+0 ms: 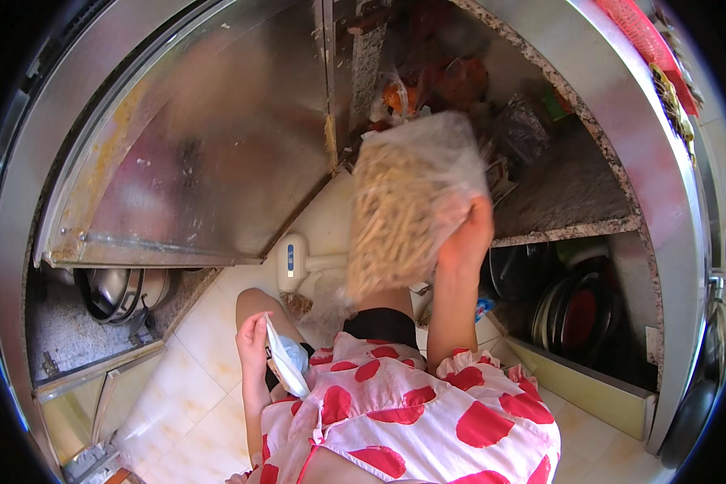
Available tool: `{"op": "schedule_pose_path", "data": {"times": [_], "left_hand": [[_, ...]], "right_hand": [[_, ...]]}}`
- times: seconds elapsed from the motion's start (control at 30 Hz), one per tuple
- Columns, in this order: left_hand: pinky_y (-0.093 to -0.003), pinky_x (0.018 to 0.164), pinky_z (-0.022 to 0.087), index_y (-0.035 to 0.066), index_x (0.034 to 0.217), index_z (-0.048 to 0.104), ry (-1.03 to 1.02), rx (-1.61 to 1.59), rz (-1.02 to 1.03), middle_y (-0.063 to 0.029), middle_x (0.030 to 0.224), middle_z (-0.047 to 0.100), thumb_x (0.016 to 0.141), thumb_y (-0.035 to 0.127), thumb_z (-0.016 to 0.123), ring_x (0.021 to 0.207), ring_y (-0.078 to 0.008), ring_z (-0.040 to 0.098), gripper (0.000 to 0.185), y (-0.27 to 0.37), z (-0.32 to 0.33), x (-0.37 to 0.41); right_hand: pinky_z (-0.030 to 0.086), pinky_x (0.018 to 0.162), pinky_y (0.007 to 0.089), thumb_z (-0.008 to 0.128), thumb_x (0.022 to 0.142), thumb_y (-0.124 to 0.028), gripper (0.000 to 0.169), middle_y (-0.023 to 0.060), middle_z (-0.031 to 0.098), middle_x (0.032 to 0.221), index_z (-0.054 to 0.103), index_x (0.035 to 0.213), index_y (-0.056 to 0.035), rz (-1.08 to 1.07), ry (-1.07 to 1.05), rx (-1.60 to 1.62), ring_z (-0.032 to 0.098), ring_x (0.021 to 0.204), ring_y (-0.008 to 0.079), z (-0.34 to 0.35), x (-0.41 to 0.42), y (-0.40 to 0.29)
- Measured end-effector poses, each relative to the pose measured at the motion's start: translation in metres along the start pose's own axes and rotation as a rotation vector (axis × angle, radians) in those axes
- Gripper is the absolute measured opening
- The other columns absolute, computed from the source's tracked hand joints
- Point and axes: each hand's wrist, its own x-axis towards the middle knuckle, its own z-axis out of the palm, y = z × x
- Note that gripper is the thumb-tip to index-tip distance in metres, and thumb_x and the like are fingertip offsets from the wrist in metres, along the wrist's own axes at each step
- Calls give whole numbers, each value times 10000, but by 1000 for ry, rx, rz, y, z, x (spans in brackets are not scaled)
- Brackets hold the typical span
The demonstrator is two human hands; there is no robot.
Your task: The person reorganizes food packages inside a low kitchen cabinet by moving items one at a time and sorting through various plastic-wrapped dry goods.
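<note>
My right hand (467, 233) grips a clear plastic bag (393, 212) of light-brown, stick-shaped dried food; the bag is raised over the floor before the open cabinet and slightly blurred. Lower on the left, my left hand (254, 339) holds a white and light-blue packet (285, 357) by its edge, close to my knee. Behind the raised bag, the cabinet's stone shelf (569, 187) carries several plastic bags, one with orange contents (399, 97). I cannot tell what exactly the packet holds.
A white plastic container (291, 263) and a clear bag (327, 302) are on the tiled floor. Metal pots (112, 290) sit in the left compartment, dark round pans (581, 308) in the lower right one. A metal cabinet panel (218, 151) spans the upper left. A red basket (641, 42) is above right.
</note>
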Motion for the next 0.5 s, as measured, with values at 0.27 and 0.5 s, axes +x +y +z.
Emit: {"op": "schedule_pose_path", "data": {"times": [0.27, 0.5], "left_hand": [[-202, 684, 383, 25, 952, 613, 79, 16, -33, 8, 859, 609, 902, 212, 490, 752, -56, 493, 229, -11, 9, 17], [-221, 767, 419, -8, 974, 597, 64, -68, -128, -41, 901, 628, 894, 139, 499, 834, -86, 546, 194, -8, 22, 40]], "right_hand": [[425, 599, 254, 480, 830, -175, 257, 51, 549, 857, 510, 1033, -22, -353, -186, -146, 505, 681, 137, 55, 189, -40], [439, 634, 260, 486, 833, -149, 241, 60, 560, 885, 501, 1041, -28, -555, -82, -538, 530, 725, 150, 153, 386, -2]]}}
